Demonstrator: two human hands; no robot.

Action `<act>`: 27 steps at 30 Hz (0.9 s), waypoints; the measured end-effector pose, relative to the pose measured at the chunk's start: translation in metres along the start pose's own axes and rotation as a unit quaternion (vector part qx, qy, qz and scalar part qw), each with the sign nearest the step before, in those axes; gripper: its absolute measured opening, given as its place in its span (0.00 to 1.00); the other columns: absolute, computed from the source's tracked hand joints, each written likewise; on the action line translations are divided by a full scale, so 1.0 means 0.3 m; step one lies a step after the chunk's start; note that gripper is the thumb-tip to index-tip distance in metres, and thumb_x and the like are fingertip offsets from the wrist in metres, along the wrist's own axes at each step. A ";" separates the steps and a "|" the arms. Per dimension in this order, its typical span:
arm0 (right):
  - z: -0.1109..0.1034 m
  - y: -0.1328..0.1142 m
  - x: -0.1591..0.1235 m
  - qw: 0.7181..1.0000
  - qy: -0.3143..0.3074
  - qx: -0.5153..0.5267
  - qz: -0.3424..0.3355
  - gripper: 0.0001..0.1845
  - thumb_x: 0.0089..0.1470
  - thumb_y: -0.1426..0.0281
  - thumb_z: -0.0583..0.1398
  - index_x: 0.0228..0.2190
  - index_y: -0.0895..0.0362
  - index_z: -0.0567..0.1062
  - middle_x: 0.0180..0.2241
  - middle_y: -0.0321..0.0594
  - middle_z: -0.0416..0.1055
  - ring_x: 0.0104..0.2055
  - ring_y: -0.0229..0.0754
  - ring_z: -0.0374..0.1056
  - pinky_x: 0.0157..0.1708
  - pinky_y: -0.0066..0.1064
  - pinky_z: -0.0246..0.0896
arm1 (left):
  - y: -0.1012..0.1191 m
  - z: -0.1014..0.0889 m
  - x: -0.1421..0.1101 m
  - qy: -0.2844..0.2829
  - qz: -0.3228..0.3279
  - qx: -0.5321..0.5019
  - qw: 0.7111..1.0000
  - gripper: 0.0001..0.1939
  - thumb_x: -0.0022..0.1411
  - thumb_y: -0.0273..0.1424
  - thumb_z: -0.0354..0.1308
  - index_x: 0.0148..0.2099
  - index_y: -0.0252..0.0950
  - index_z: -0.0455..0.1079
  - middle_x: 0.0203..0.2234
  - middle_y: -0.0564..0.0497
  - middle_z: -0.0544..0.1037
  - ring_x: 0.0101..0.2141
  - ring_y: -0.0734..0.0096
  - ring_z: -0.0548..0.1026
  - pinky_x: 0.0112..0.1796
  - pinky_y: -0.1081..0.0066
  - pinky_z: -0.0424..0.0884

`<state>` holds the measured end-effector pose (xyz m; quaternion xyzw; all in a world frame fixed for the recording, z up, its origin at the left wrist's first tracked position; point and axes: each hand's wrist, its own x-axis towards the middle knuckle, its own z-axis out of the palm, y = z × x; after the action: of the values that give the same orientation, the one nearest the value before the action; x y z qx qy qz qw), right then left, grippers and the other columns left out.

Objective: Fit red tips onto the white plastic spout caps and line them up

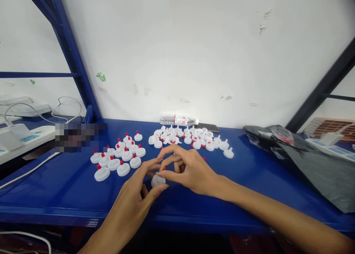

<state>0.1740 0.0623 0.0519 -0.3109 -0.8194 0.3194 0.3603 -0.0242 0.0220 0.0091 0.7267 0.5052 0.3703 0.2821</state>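
Note:
Near the front of the blue table, my left hand (140, 189) is closed around the side of a white round nozzle cap (158, 180). My right hand (188, 169) comes in from the right, its thumb and forefinger pinched at the top of that cap. A speck of red shows at those fingertips, probably a small red tip, mostly hidden by the fingers. To the left stand several white nozzle caps with red tips (123, 168), spouts up. Behind my hands lies a loose pile of white nozzle caps (188, 139) without tips, with red tips (203, 146) scattered among them.
A clear plastic bottle (177, 120) lies against the wall, beside a dark flat phone-like object (208, 127). Black plastic bags (305, 169) cover the right side. A white power strip (27, 139) and cables are at the left. Blue metal posts (69, 43) rise at the left.

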 end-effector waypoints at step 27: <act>-0.135 0.131 0.046 0.936 0.063 -0.346 0.007 0.16 0.69 0.60 0.55 0.51 0.53 0.76 0.40 0.39 0.79 0.37 0.42 0.73 0.37 0.31 0.61 | -0.019 0.043 -0.027 0.075 0.193 0.339 0.918 0.22 0.72 0.37 0.49 0.61 0.32 0.70 0.60 0.36 0.73 0.59 0.45 0.69 0.57 0.44 0.69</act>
<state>0.2096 0.1084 0.0496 -0.4417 -0.8526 -0.0013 0.2794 -0.0183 0.0158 -0.0046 0.8322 0.4702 0.2775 -0.0961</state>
